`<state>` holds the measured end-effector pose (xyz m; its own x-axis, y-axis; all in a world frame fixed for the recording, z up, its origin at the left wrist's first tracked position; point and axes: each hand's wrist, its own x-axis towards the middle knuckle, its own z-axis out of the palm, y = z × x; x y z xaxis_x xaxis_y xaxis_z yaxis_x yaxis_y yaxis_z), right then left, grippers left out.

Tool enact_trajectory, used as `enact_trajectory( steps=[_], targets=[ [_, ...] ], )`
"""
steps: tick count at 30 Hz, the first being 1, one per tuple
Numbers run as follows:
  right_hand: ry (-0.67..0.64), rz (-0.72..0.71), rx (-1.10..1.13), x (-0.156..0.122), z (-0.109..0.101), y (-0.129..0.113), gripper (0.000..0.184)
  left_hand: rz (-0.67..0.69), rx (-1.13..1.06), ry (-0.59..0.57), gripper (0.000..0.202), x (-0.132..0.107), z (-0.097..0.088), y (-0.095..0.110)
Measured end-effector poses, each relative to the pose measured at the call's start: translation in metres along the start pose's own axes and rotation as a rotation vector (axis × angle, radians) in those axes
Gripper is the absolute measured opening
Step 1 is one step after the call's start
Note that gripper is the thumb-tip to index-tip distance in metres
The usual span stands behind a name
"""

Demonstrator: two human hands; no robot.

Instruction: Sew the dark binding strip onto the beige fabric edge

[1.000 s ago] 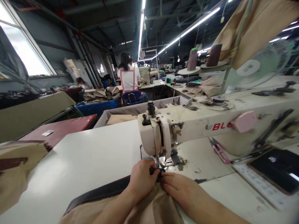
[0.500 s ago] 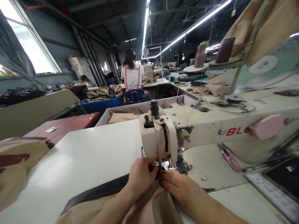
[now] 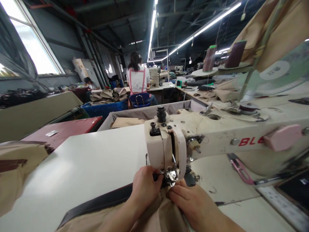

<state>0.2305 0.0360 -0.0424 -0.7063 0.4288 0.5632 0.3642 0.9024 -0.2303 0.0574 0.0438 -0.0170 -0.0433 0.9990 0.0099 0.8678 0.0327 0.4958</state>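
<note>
Since the earlier frame both hands had crept a little closer under the machine head, and the view had tipped so that the head sat lower and nearer. The tan fabric [image 3: 154, 216] lay bunched on the table [image 3: 91, 164] in front of the person, its leading edge pushed up to the presser foot [image 3: 172, 175]. A dark strap [image 3: 101, 201] ran along that edge, its long axis stretching from the foot back and to the left across the table, so the work lay mostly left of the needle. The left hand [image 3: 145, 188] was curled, fingers closed on the strap end right beside the foot, and it was the nearer hand to the needle. The right hand [image 3: 190, 201] lay flatter on the fabric just right of and in front of the foot, fingertips pressing the cloth down; whether it pinched anything I could not tell. Above them stood the sewing machine [image 3: 212, 132], cream, with red lettering on its arm and a pink tab further right. Pink snips [image 3: 238, 166] lay on the bed behind the arm. Two thread cones [image 3: 210, 58] stood on a stand above, and a fan [image 3: 277, 72] turned at the right. Another tan piece [image 3: 16, 170] hung at the far left. Further off, a person in a white top [image 3: 138, 80] sat at another station beside a blue crate [image 3: 103, 109] of cut pieces.
</note>
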Motion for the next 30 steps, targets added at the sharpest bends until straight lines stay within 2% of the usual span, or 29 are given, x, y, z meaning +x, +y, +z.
enact_trajectory(
  steps=[5, 9, 15, 23, 27, 30],
  targets=[
    [-0.014, 0.062, -0.059, -0.001, -0.002, 0.0, 0.03, -0.032, 0.033, 0.036, 0.019, -0.001, 0.004, 0.0],
    [0.025, 0.11, -0.145, 0.0, 0.002, 0.0, 0.021, -0.014, 0.037, 0.082, 0.018, 0.01, 0.007, -0.004],
    [0.062, 0.089, -0.186, 0.002, 0.008, 0.001, 0.014, 0.041, 0.015, 0.095, 0.015, 0.026, 0.009, -0.014],
    [0.143, 0.046, -0.232, -0.003, 0.029, 0.009, 0.015, 0.082, 0.01, 0.134, 0.011, 0.024, 0.005, -0.017],
    [0.081, 0.072, -0.151, -0.001, 0.015, 0.005, 0.028, 0.097, -0.021, 0.127, 0.011, 0.024, 0.003, -0.013],
    [0.009, 0.107, -0.01, -0.005, -0.001, -0.008, 0.037, 0.101, -0.062, 0.12, 0.013, 0.015, -0.01, -0.014]
  ],
)
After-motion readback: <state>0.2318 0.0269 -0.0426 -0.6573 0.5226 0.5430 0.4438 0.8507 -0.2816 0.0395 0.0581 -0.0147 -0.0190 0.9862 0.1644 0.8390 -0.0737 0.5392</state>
